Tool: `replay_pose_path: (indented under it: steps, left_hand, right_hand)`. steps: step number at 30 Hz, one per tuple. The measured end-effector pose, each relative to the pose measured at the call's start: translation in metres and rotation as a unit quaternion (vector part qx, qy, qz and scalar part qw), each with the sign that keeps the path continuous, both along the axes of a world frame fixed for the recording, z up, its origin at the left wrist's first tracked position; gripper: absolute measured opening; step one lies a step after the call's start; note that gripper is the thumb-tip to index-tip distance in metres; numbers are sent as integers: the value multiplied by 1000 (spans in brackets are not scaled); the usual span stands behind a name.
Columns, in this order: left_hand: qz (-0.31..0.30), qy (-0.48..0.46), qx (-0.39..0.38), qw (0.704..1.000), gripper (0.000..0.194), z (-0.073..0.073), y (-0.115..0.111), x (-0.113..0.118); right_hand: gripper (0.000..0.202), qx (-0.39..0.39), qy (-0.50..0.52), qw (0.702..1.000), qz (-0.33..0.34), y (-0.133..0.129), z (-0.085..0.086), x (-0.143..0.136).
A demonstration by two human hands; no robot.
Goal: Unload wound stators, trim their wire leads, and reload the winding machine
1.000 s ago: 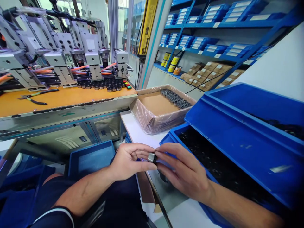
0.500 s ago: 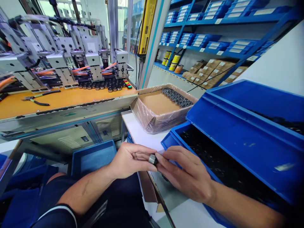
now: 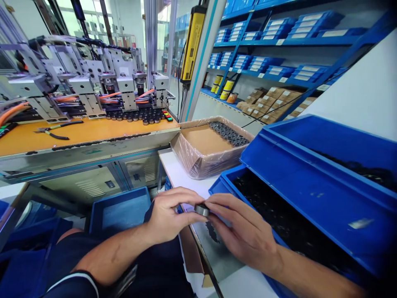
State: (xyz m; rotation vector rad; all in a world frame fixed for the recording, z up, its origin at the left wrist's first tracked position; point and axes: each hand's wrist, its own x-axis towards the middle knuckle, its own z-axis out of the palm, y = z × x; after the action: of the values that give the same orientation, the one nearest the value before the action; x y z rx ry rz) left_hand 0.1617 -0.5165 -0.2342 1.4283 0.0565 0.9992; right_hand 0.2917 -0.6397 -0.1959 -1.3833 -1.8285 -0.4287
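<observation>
- The left hand (image 3: 169, 215) is pinching a small round metal part (image 3: 202, 210) between thumb and fingers.
- The right hand (image 3: 245, 229) is pressing its fingertips against the part's other side.
- The part is hanging between both hands, near the white worktop (image 3: 174, 166) edge.
- A blue bin (image 3: 223, 182) is standing beside the right hand.

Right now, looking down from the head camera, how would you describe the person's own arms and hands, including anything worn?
The left hand and right hand are bare: no gloves, watch or bracelet shows. The left arm has a short, dark navy sleeve with a curved white stripe near its hem. The right arm shows no sleeve within view.
</observation>
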Motion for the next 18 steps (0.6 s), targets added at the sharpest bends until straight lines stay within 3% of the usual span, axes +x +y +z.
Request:
replay_pose_path:
  steps: [2, 4, 8, 12, 15, 18]
  left_hand:
    - [25, 1, 120, 992, 25, 3, 10, -2]
    - [40, -8, 157, 987, 21, 6, 14, -4]
    - [66, 6, 152, 986, 21, 9, 12, -8]
    - [34, 22, 141, 989, 21, -9, 10, -3]
    - [-12, 37, 77, 996, 28, -27, 17, 8]
    - [6, 89, 6, 996, 32, -24, 24, 1]
  right_hand:
    - [24, -30, 38, 999, 12, -1, 5, -1]
    - [23, -43, 61, 997, 23, 1, 7, -2]
    - [22, -41, 63, 996, 38, 5, 4, -3]
    - [16, 20, 26, 999, 38, 12, -8, 4]
    - [17, 34, -18, 999, 24, 22, -14, 18]
    - [20, 49, -107, 993, -25, 24, -3, 31]
